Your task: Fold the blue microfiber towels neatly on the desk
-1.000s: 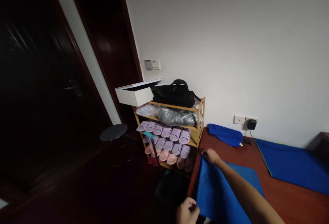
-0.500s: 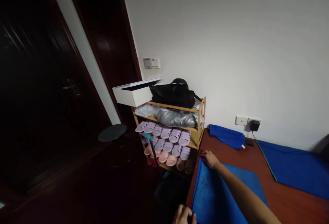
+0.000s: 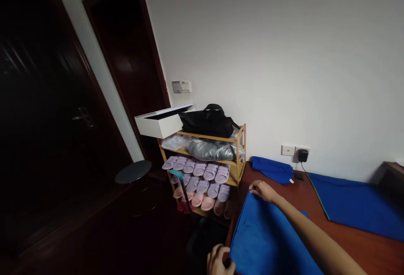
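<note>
A blue cloth (image 3: 261, 237) hangs between my two hands over the left part of the red-brown table (image 3: 350, 249). My right hand (image 3: 264, 191) pinches its far corner, the forearm reaching in from the lower right. At the bottom edge, my left hand (image 3: 219, 260) is closed on the near end of the same side; part of this hand is cut off by the frame. Behind my right hand lies a folded dark blue cloth (image 3: 272, 169) with a small white tag. Another blue cloth (image 3: 356, 203), edged in green, is spread flat to the right.
Left of the table stands a wooden rack (image 3: 241, 153) with rows of slippers (image 3: 202, 167), a black bag (image 3: 206, 122) and a white box (image 3: 159, 125) on top. A round stool (image 3: 133, 171) is further left. A black plug (image 3: 303, 155) and its cord are at the wall.
My right hand has lifted the cloth's far corner off the table, and that side is drawn straighter. My left hand keeps its hold. The view has shifted slightly.
</note>
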Action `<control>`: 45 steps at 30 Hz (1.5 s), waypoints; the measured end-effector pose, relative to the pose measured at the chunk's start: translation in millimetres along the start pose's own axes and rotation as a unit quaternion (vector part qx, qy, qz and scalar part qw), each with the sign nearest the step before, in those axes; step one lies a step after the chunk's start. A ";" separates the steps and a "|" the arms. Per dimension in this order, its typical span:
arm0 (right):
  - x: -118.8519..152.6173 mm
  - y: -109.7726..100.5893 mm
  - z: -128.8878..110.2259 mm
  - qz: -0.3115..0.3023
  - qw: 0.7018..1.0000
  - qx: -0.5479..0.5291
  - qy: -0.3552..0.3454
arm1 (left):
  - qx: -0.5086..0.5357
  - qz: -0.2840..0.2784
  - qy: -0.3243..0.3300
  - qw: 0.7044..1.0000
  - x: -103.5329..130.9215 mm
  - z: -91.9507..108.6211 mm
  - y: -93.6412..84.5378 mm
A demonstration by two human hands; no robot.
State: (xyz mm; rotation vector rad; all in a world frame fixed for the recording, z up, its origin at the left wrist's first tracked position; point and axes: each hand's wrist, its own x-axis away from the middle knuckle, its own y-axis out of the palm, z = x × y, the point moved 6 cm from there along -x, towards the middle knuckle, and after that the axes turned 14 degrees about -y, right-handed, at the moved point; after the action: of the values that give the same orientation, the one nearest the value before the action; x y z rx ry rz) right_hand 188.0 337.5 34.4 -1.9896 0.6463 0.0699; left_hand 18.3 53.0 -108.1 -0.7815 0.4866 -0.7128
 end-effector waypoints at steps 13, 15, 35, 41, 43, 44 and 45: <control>98.0 -129.0 -70.4 0.086 0.996 -0.028 -0.019 | 0.231 -0.098 0.049 0.967 -27.5 85.8 -65.4; 114.2 -155.6 -80.2 0.126 0.991 -0.036 -0.017 | 0.230 -0.069 0.085 0.967 -33.8 113.2 -96.9; 272.4 -260.6 -194.0 0.412 0.909 -0.040 0.046 | 0.166 0.111 0.352 0.914 -12.3 317.4 -262.4; 300.7 -260.9 -213.2 0.421 0.904 -0.022 0.067 | 0.172 0.014 0.338 0.925 1.5 319.3 -270.0; 311.8 -261.2 -219.5 0.430 0.899 -0.015 0.076 | 0.176 -0.018 0.341 0.923 6.8 318.9 -276.0; 317.6 -261.3 -222.5 0.436 0.896 -0.011 0.081 | 0.178 -0.033 0.342 0.922 9.0 318.1 -278.8; 323.3 -261.4 -225.6 0.442 0.893 -0.006 0.084 | 0.184 -0.044 0.341 0.921 11.0 316.7 -281.6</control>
State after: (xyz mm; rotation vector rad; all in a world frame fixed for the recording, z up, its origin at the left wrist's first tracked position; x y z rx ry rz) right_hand 537.5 108.4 256.0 -1.5691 1.6258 0.4525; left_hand 115.3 50.2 304.6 -0.1790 0.9172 -1.1269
